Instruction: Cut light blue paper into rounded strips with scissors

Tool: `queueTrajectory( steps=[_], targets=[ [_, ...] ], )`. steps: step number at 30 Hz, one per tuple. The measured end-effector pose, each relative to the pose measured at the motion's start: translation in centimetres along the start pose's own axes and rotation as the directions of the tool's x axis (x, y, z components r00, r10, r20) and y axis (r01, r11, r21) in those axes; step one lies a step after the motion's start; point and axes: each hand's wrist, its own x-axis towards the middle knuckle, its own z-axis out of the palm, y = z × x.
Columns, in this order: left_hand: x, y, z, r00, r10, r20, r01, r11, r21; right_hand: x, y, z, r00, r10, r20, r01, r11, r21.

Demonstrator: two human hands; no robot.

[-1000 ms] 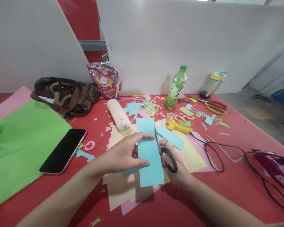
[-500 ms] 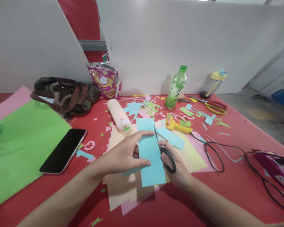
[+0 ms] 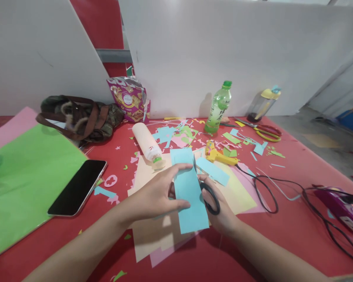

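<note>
A long light-blue strip of paper is held above the sheets, its length pointing away from me. My left hand grips it from the left, with thumb and index finger on top and the other fingers partly hidden beneath. Black-handled scissors are in my right hand, at the strip's right edge. Their blades run along that edge towards its far end; how far they are parted is hard to make out. Below lie cream paper sheets and another light-blue piece.
A white bottle with a green cap lies beyond my left hand, and a phone to its left. Right of the strip are a yellow glue gun with its cord and a purple power strip. Paper scraps and a green drink bottle stand farther back.
The blue strip's near end has shifted slightly to the right, along with my left hand's fingertips. The scissors stay at its right edge, moved only a little.
</note>
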Motion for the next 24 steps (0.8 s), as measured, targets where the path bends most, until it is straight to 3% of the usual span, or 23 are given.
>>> queueTrajectory(
  steps=[24],
  targets=[
    [-0.08, 0.24, -0.29, 1.0, -0.022, 0.005, 0.022, 0.998, 0.061, 0.02, 0.16, 0.02, 0.993, 0.023, -0.115, -0.034, 0.995, -0.098]
  ],
)
